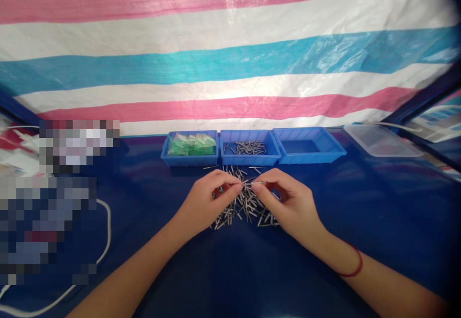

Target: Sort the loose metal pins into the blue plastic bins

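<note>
A heap of small metal pins [245, 207] lies on the dark blue table [360, 222]. My left hand [209, 202] and my right hand [284, 202] hover over the heap, fingertips meeting above it. Both hands are pinched closed. One thin metal pin [254, 182] is held between the fingertips of the two hands. My left hand also seems to hold a few more pins against its palm. A red string circles my right wrist.
Three blue bins stand in a row behind the heap: the left bin [190, 160] holds green plastic pieces, the middle bin [249, 159] holds pins, the right bin [309, 155] looks empty. A clear tray [382, 141] sits far right. A white cable [104, 241] runs at left.
</note>
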Available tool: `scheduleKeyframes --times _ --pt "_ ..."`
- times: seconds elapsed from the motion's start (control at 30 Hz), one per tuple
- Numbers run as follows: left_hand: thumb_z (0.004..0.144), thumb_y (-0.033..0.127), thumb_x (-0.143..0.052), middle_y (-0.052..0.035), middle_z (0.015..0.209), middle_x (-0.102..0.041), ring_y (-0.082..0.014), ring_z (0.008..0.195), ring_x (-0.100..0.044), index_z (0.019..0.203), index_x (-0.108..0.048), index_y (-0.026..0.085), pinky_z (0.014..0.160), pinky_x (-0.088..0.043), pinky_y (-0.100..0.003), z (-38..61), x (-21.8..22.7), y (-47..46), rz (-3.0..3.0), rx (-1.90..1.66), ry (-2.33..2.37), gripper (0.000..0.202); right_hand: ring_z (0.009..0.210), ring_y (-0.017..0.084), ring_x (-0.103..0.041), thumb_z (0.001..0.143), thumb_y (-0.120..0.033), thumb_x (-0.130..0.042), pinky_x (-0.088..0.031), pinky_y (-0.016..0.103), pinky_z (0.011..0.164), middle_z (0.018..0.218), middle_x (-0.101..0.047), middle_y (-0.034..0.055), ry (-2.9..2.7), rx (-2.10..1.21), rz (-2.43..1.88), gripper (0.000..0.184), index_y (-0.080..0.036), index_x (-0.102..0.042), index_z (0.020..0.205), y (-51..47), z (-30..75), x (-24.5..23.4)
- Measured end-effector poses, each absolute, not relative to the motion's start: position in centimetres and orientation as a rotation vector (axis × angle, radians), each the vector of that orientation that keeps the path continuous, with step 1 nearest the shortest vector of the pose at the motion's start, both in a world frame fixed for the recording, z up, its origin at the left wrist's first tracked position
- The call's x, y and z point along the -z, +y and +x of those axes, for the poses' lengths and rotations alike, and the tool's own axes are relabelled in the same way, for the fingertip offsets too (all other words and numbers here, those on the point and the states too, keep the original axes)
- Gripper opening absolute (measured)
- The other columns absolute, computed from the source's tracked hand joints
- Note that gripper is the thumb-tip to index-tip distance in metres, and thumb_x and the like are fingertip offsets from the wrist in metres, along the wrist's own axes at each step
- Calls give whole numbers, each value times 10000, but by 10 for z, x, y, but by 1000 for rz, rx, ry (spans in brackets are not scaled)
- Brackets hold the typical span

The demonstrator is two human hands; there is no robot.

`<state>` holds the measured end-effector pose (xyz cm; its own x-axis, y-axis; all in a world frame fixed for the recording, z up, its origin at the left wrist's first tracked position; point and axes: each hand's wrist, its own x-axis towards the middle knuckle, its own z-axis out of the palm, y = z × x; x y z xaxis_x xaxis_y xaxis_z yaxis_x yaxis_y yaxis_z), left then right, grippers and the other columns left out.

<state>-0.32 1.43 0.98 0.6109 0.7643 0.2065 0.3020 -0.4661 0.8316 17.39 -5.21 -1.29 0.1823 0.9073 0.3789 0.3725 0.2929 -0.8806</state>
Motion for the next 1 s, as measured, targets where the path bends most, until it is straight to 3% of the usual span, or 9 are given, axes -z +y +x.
scheduleKeyframes --times 0.13,0.27,0.5,0.63,1.0 --pt "905 321 -529 -20 837 -651 -116 700 -565 935 -682 180 680 -453 -230 -2 -13 11 2136 -628 836 211 652 142 -559 873 -255 -561 -445 282 616 695 -613 16 -1539 -413 -1320 168 -196 -605 722 -48 182 8" --pt "911 339 -513 -27 873 -651 -114 683 -567 1111 -627 179 694 -467 -240 -1 -11 8 2191 -644 899 280 730 177 -599 869 -302 -574 -465 314 683 822 -676 39 -1387 -140 -1396 122 -216 -658 849 -34 214 6" --pt "910 334 -526 -61 1005 -661 -193 919 -578 1041 -662 183 795 -421 -320 4 5 3 2648 -526 764 242 857 261 -600 872 -352 -560 -422 421 850 940 -688 132 -1412 401 -1761 279 -159 -667 1043 -9 277 11" --pt "881 436 -556 -63 996 -649 -211 906 -552 1058 -660 202 742 -377 -336 13 13 -3 2824 -491 810 312 911 258 -600 865 -303 -556 -421 430 886 965 -678 101 -1503 380 -1663 245 -180 -630 1064 -10 260 17" --pt "935 302 -498 -25 978 -632 -176 865 -522 880 -649 197 705 -334 -326 17 21 -3 2872 -504 895 193 959 253 -581 842 -196 -558 -451 421 870 963 -669 93 -1847 80 -1367 177 -197 -617 1009 -35 195 17"
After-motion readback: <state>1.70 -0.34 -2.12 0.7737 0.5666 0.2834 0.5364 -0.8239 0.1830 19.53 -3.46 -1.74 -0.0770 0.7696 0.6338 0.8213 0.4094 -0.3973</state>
